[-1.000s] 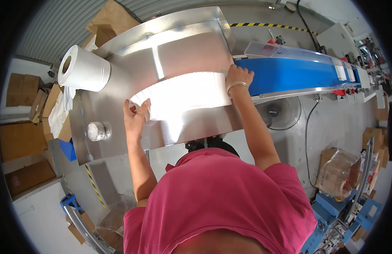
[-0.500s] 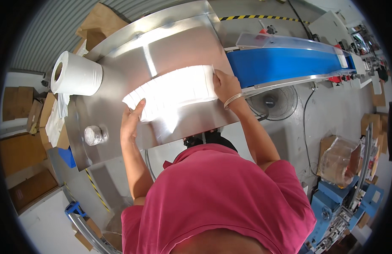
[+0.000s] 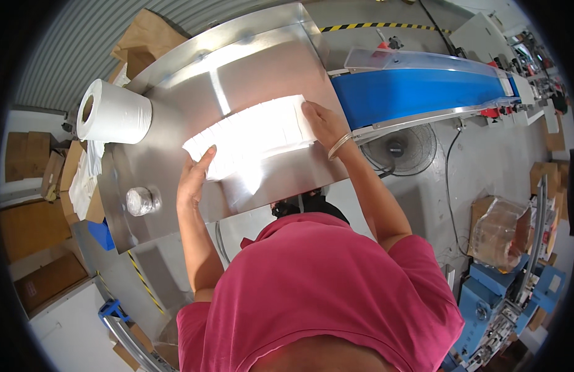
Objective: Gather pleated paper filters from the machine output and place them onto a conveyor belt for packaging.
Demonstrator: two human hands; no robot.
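On the steel table (image 3: pixel 175 155) beside the blue conveyor (image 3: pixel 417 93), a row of white stacked sheets (image 3: pixel 250 133) lies between my hands. My left hand (image 3: pixel 194 180) presses one end, my right hand (image 3: pixel 321 124) the other, fingers flat and extended.

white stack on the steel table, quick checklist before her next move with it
1. Left hand on the left end of the white stack: ok.
2. Right hand on its right end: ok.
3. Stack lying on the steel table, not over an edge: ok.
4. Stack pieces lined up: not ok, the far edge looks stepped.
5. Blue conveyor belt bare beside the right hand: ok.
6. Paper roll and small round container apart from the stack: ok.
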